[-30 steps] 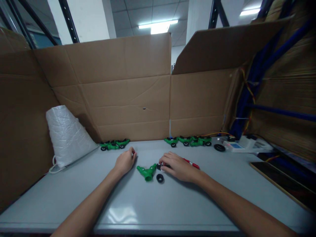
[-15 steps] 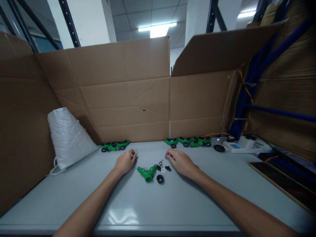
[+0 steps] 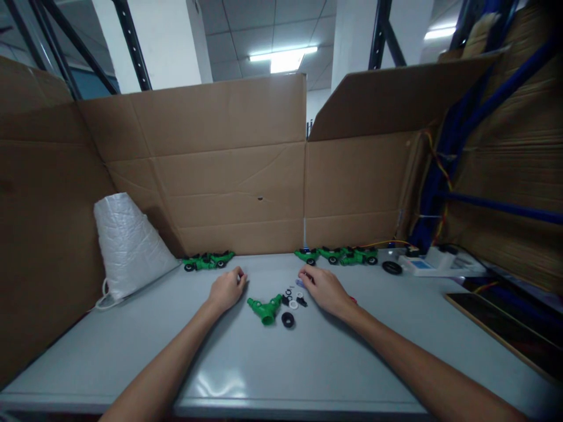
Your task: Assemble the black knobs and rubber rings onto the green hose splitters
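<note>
My left hand (image 3: 227, 288) rests on the tabletop, its fingers loosely curled in with nothing showing in them. Between my hands lies a green plastic Y-shaped pipe fitting (image 3: 266, 310), its wide mouth towards me. To its right are a black ring (image 3: 288, 320), a white ring (image 3: 293, 305), two small black pieces (image 3: 301, 302) and several tiny rings. My right hand (image 3: 324, 287) lies beside these parts, thumb and forefinger a little apart. Just under its fingertips sits a small bluish piece (image 3: 299, 282); whether they touch it is unclear. A bit of red (image 3: 353, 299) shows behind the right wrist.
Green fittings with black parts stand in a left group (image 3: 208, 261) and a right group (image 3: 335, 255) along the cardboard wall (image 3: 233, 187). A white padded bag (image 3: 132, 249) leans at left. On the right are a black ring (image 3: 392, 268), a power strip (image 3: 444, 267) and a dark panel (image 3: 505, 328).
The whole view has shifted slightly, with everything a little further right and lower. More of the bluish piece shows by my right fingertips. The loose parts have stayed in place on the table.
</note>
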`<action>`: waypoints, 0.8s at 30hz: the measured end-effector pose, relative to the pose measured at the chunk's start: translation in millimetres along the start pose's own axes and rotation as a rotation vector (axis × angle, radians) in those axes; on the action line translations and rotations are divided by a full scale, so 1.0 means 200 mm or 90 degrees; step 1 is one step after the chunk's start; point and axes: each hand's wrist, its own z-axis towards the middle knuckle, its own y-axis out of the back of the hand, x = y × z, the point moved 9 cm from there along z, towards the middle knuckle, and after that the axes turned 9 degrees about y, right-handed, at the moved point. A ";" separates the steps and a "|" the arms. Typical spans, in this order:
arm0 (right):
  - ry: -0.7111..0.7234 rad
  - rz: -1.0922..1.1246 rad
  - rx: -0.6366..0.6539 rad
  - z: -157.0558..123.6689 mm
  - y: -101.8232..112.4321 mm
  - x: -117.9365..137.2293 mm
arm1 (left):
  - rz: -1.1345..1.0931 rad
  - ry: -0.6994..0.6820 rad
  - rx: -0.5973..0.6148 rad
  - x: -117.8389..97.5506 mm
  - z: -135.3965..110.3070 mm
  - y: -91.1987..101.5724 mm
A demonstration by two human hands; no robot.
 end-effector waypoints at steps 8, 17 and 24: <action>0.083 0.038 -0.001 0.00 -0.01 0.09 | -0.006 -0.006 0.001 -0.01 -0.01 0.01; 0.163 0.057 0.045 -0.02 -0.01 0.19 | 0.012 -0.008 0.005 -0.01 -0.01 0.01; 0.189 0.093 0.091 -0.04 -0.02 0.24 | 0.018 -0.002 0.010 -0.02 -0.02 0.01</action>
